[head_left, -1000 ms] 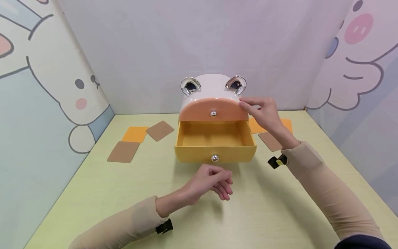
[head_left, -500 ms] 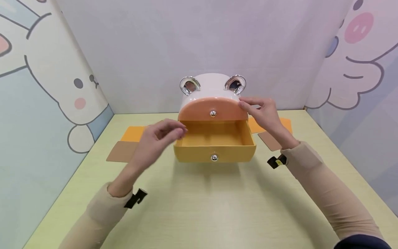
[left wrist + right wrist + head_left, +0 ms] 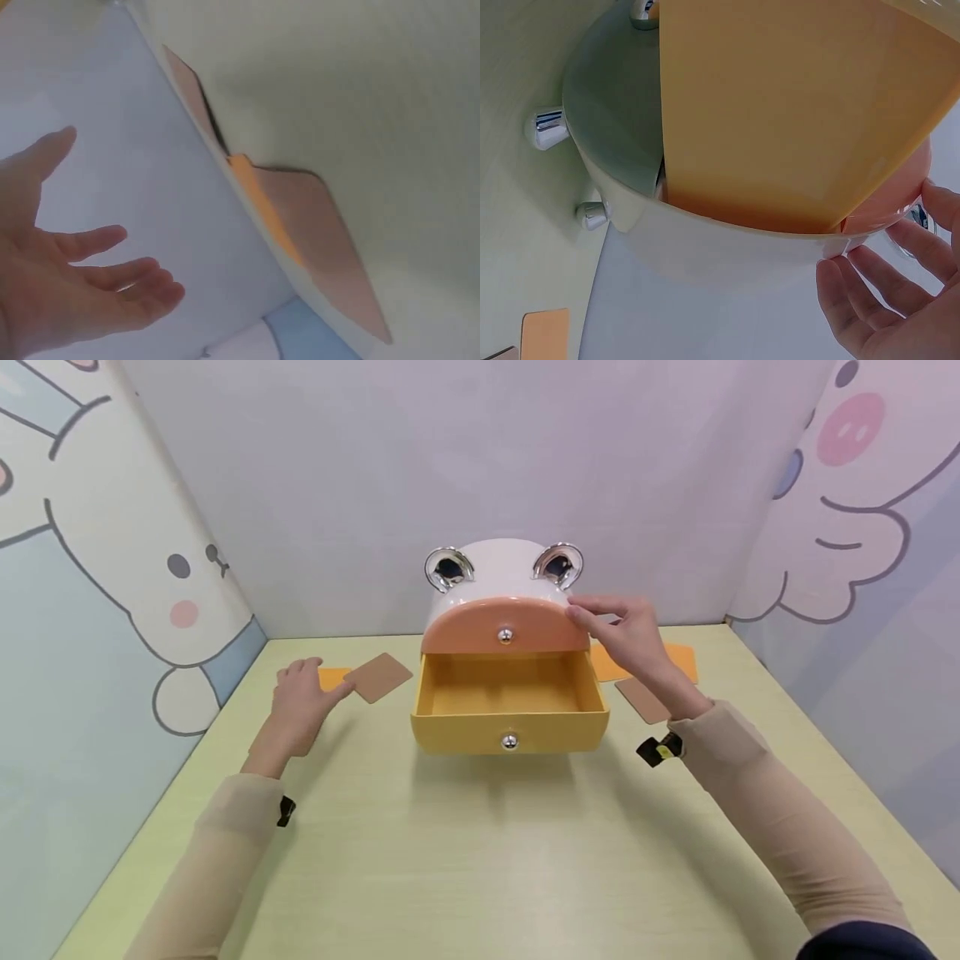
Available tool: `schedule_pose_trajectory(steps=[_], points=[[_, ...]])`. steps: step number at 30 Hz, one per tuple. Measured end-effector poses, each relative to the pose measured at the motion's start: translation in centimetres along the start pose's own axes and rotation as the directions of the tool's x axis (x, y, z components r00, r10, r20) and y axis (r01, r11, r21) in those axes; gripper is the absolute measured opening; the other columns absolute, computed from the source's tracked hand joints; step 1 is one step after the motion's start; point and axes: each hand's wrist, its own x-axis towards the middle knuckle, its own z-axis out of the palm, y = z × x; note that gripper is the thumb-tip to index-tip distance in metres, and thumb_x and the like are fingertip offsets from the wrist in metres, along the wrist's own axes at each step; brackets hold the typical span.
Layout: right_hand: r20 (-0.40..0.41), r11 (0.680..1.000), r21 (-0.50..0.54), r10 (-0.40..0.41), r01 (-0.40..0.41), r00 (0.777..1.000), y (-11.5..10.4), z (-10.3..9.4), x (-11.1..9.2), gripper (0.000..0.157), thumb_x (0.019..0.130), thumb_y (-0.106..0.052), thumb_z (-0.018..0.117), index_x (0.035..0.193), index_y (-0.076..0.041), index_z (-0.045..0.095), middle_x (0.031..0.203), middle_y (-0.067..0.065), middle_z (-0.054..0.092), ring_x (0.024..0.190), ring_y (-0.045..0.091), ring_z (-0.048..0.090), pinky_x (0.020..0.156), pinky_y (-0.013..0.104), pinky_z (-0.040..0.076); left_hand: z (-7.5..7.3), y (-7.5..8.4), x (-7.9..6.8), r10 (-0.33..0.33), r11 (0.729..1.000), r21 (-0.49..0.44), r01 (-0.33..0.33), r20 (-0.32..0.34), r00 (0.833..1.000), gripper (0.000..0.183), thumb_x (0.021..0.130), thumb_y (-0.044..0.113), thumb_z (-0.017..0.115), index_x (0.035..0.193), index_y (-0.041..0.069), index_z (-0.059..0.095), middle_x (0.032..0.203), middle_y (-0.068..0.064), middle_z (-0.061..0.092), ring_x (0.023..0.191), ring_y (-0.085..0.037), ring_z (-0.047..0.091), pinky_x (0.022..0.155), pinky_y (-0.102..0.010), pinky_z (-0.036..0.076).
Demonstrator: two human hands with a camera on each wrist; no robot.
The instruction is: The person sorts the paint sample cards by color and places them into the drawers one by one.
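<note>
A white storage box [image 3: 504, 568] with silver mirrored ears stands at the back middle. Its orange-pink upper drawer [image 3: 461, 628] is closed, while the yellow lower drawer [image 3: 465, 733] is pulled out and shows a bare inside. My right hand [image 3: 633, 635] grips the box's right edge, thumb at the drawer front and fingertips on the white side [image 3: 727, 259]. Over the cards on the left, my left hand [image 3: 300, 706] hovers with its fingers spread and holds nothing. Beside its thumb lie an orange card [image 3: 335, 678] and a brown card [image 3: 378, 677]. Another brown card [image 3: 315, 217] is hidden beneath it in the head view.
Right of the box, orange cards [image 3: 681, 662] and a brown card [image 3: 641, 700] lie on the pale green table [image 3: 480, 860], partly behind the right hand and wrist. Cartoon-printed walls [image 3: 832, 527] close in both sides, with a plain pale wall [image 3: 330, 493] behind.
My left hand has swung from in front of the yellow drawer, up past its left corner, to the left-hand cards, its fingers spreading. The right hand keeps its place on the box.
</note>
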Motion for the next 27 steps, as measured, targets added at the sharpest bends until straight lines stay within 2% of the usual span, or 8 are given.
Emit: schedule_pose_trajectory(steps=[3,7,9,10,12,15,23,27], points=[[0.006,1.000,-0.005,-0.002,0.002,1.000,0.0,0.1,0.1,0.037,0.089,-0.040,0.067,0.120,-0.019,0.070,0.123,0.005,0.068,0.117,0.018,0.061,0.089,0.030,0.054,0.3,-2.8,0.2,-0.134,0.990,0.053,0.128,0.132,0.982,0.097,0.089,0.056,0.056,0.145,-0.014,0.018,0.139,-0.044,0.024,0.125,-0.059,0.023,0.099,-0.070,0.028],[0.008,1.000,-0.010,-0.011,0.011,1.000,0.0,0.1,0.1,0.037,0.090,-0.039,0.067,0.120,-0.018,0.070,0.123,0.006,0.068,0.119,0.018,0.060,0.091,0.037,0.053,0.6,-4.9,0.4,-0.302,0.953,0.121,0.278,0.276,0.912,0.106,0.086,0.056,0.058,0.146,-0.016,0.007,0.138,-0.051,0.013,0.127,-0.064,0.016,0.102,-0.072,0.024],[0.009,1.000,-0.015,-0.011,0.011,1.000,0.0,0.0,0.0,0.037,0.090,-0.039,0.066,0.120,-0.018,0.070,0.124,0.006,0.068,0.119,0.019,0.060,0.091,0.037,0.053,0.6,-5.5,0.4,-0.344,0.938,0.147,0.312,0.323,0.882,0.107,0.086,0.055,0.059,0.145,-0.016,0.006,0.137,-0.053,0.012,0.127,-0.065,0.014,0.102,-0.072,0.023],[0.009,1.000,-0.016,-0.012,0.012,1.000,0.0,0.0,0.0,0.037,0.090,-0.039,0.067,0.120,-0.018,0.070,0.124,0.006,0.068,0.119,0.019,0.060,0.091,0.036,0.053,0.7,-5.7,0.4,-0.353,0.935,0.161,0.316,0.338,0.873,0.107,0.085,0.055,0.059,0.144,-0.017,0.006,0.135,-0.053,0.014,0.126,-0.065,0.015,0.102,-0.072,0.024],[0.008,1.000,-0.017,-0.010,0.010,1.000,0.0,0.0,0.0,0.037,0.090,-0.039,0.067,0.120,-0.018,0.070,0.124,0.006,0.068,0.120,0.019,0.060,0.090,0.032,0.053,0.7,-6.1,0.5,-0.351,0.935,0.180,0.305,0.356,0.866,0.107,0.085,0.056,0.059,0.142,-0.018,0.007,0.133,-0.053,0.018,0.124,-0.065,0.017,0.100,-0.072,0.026],[0.007,1.000,-0.014,-0.010,0.010,1.000,-0.1,-0.1,0.0,0.037,0.089,-0.039,0.067,0.120,-0.018,0.070,0.124,0.006,0.068,0.119,0.018,0.060,0.089,0.030,0.053,0.7,-6.4,0.5,-0.334,0.941,0.179,0.287,0.363,0.870,0.106,0.085,0.056,0.059,0.140,-0.019,0.008,0.129,-0.052,0.024,0.119,-0.064,0.022,0.096,-0.070,0.031],[0.016,1.000,-0.006,-0.008,0.009,1.000,-0.2,-0.1,-0.1,0.039,0.090,-0.039,0.066,0.121,-0.017,0.069,0.125,0.006,0.067,0.120,0.019,0.059,0.093,0.041,0.053,0.5,-6.4,0.2,-0.324,0.945,0.162,0.283,0.359,0.875,0.101,0.085,0.052,0.060,0.137,-0.020,0.013,0.125,-0.049,0.032,0.111,-0.060,0.028,0.089,-0.066,0.036],[0.014,1.000,-0.001,-0.010,0.010,1.000,-0.2,-0.1,-0.2,0.038,0.090,-0.039,0.067,0.121,-0.018,0.069,0.124,0.006,0.068,0.120,0.019,0.059,0.094,0.041,0.052,0.5,-6.4,0.2,-0.329,0.944,0.158,0.291,0.349,0.878,0.094,0.085,0.048,0.059,0.135,-0.020,0.016,0.123,-0.049,0.032,0.111,-0.059,0.029,0.090,-0.066,0.036]])
